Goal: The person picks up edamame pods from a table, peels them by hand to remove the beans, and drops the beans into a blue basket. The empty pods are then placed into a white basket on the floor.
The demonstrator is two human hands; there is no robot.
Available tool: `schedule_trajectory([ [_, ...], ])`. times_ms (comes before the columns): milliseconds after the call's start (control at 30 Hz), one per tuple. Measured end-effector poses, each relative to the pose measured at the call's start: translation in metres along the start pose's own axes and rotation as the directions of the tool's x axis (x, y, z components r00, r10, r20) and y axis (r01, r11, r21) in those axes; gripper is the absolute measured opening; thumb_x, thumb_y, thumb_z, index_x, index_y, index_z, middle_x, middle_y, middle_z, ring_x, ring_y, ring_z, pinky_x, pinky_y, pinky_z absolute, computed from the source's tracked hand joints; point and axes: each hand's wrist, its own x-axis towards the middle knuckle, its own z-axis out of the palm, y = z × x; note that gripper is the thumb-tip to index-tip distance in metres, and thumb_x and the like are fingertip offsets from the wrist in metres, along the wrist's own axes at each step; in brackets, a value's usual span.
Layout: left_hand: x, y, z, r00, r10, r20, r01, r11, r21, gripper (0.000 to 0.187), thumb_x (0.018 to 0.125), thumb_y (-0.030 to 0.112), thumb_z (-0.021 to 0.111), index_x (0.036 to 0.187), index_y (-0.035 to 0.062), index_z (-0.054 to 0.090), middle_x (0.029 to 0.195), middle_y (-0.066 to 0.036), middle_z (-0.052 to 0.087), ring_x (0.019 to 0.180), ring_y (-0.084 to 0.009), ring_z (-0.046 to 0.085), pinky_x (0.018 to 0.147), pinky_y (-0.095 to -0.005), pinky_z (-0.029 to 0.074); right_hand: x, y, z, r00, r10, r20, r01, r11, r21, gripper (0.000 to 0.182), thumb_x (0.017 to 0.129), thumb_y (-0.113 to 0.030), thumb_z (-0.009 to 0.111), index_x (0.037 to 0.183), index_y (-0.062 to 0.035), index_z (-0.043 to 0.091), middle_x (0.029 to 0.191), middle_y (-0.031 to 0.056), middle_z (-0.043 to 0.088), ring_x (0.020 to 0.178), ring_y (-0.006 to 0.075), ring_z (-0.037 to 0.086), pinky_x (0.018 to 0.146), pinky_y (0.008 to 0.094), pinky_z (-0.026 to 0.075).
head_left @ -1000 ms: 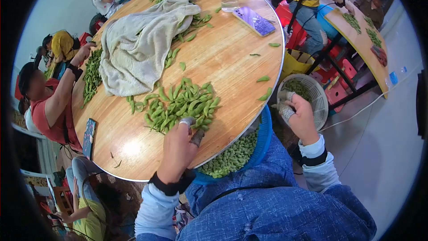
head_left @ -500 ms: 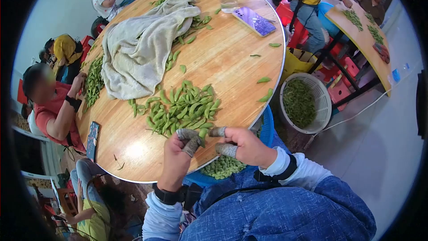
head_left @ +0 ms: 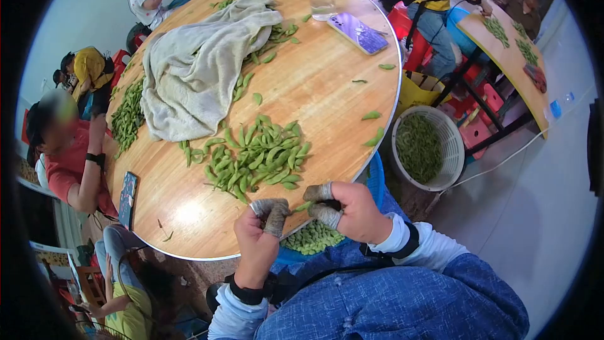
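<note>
Between both hands (head_left: 308,214), slim green pod (head_left: 302,206)

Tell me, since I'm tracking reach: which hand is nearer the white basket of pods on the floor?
Right. The right hand is at the table edge, just left of the white basket; the left hand lies farther left.

right hand (head_left: 352,211) is back from the white basket (head_left: 448,151) and now meets the left hand (head_left: 261,230) at the table edge, both pinching one pod (head_left: 303,206) above the blue bowl (head_left: 375,179), instead of left digging in the pile (head_left: 258,157).
</note>
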Motion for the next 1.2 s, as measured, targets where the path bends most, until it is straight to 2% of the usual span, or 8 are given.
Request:
schedule_trajectory([
  [200, -0.007, 0.001, -0.009, 0.981, 0.05, -0.185, -0.038, 0.997, 0.064, 0.013, 0.084, 0.006, 0.049, 0.091, -0.0012, 0.058, 0.078, -0.004, 0.06, 0.066, -0.0081, 0.053, 0.059, -0.0195, 0.042, 0.003, 0.004, 0.004, 0.919, -0.393, -0.03, 0.353, 0.853, -0.384, 0.031, 0.063, -0.002, 0.063, 0.094, -0.0012, 0.058, 0.076, 0.0147, 0.054, 0.069, 0.0328, 0.052, 0.06, 0.0361, 0.044],
  [300, -0.007, 0.001, -0.012, 0.946, -0.271, 0.176, 0.308, 0.921, -0.24, 0.017, 0.087, 0.012, 0.045, 0.095, 0.0019, 0.057, 0.077, -0.001, 0.059, 0.058, -0.0045, 0.047, 0.049, -0.0165, 0.035, 0.003, 0.009, 0.003, 0.895, -0.444, 0.046, 0.418, 0.797, -0.436, 0.032, 0.062, -0.002, 0.063, 0.094, -0.0008, 0.058, 0.078, 0.0133, 0.055, 0.071, 0.0309, 0.053, 0.06, 0.0361, 0.044],
  [400, -0.003, 0.008, 0.008, 0.906, -0.379, 0.19, 0.422, 0.85, -0.315, 0.019, 0.089, 0.016, 0.043, 0.096, 0.0045, 0.057, 0.072, 0.002, 0.056, 0.052, -0.0025, 0.039, 0.044, -0.0161, 0.027, 0.001, 0.008, 0.012, 0.813, -0.562, 0.153, 0.56, 0.683, -0.47, 0.033, 0.06, 0.0, 0.061, 0.093, -0.0007, 0.058, 0.078, 0.0129, 0.054, 0.07, 0.0317, 0.053, 0.061, 0.0356, 0.044],
  [500, 0.001, 0.006, 0.006, 0.904, -0.387, 0.179, 0.426, 0.848, -0.315, 0.018, 0.089, 0.015, 0.045, 0.095, 0.0041, 0.057, 0.07, 0.002, 0.055, 0.053, -0.0038, 0.042, 0.045, -0.0172, 0.03, -0.002, 0.008, 0.011, 0.858, -0.484, 0.174, 0.505, 0.729, -0.462, 0.03, 0.066, -0.001, 0.061, 0.096, 0.0009, 0.058, 0.081, 0.013, 0.055, 0.072, 0.0266, 0.055, 0.065, 0.0305, 0.045],
  [600, 0.0, 0.008, -0.002, 0.932, -0.252, 0.26, 0.294, 0.946, -0.136, 0.016, 0.088, 0.012, 0.046, 0.094, 0.0023, 0.056, 0.07, 0.001, 0.054, 0.057, -0.0049, 0.046, 0.05, -0.0182, 0.035, -0.004, -0.011, -0.001, 0.995, 0.064, 0.071, -0.059, 0.996, -0.071, 0.027, 0.075, -0.003, 0.059, 0.101, 0.0024, 0.055, 0.086, 0.0096, 0.057, 0.079, 0.0157, 0.056, 0.07, 0.0256, 0.043],
  [700, -0.004, -0.005, -0.003, 0.926, -0.128, 0.354, 0.095, 0.989, 0.109, 0.014, 0.086, 0.008, 0.047, 0.095, 0.0001, 0.055, 0.073, -0.001, 0.055, 0.064, -0.0066, 0.048, 0.057, -0.0201, 0.039, 0.001, 0.007, 0.0, 0.971, 0.151, 0.186, -0.194, 0.95, 0.244, 0.027, 0.081, -0.007, 0.056, 0.106, 0.0033, 0.053, 0.091, 0.0055, 0.058, 0.084, 0.008, 0.051, 0.073, 0.0234, 0.042],
  [833, -0.006, -0.006, -0.004, 0.906, -0.087, 0.415, -0.04, 0.956, 0.289, 0.015, 0.085, 0.004, 0.047, 0.098, -0.0014, 0.052, 0.076, -0.001, 0.055, 0.07, -0.0097, 0.048, 0.065, -0.0226, 0.041, 0.006, 0.004, -0.001, 0.96, 0.114, 0.255, -0.173, 0.959, 0.223, 0.022, 0.081, -0.005, 0.055, 0.102, 0.0029, 0.054, 0.089, 0.0047, 0.059, 0.08, 0.0076, 0.051, 0.073, 0.0238, 0.043],
  [1200, -0.004, 0.01, -0.011, 0.778, -0.307, 0.548, 0.278, 0.951, 0.137, 0.018, 0.085, 0.01, 0.051, 0.099, -0.001, 0.052, 0.077, 0.0, 0.055, 0.071, -0.008, 0.051, 0.068, -0.0223, 0.043, 0.001, 0.001, -0.003, 0.976, 0.106, 0.189, -0.138, 0.977, 0.163, 0.013, 0.078, -0.002, 0.057, 0.09, 0.0034, 0.057, 0.082, 0.0058, 0.061, 0.076, 0.0091, 0.053, 0.069, 0.0244, 0.044],
])
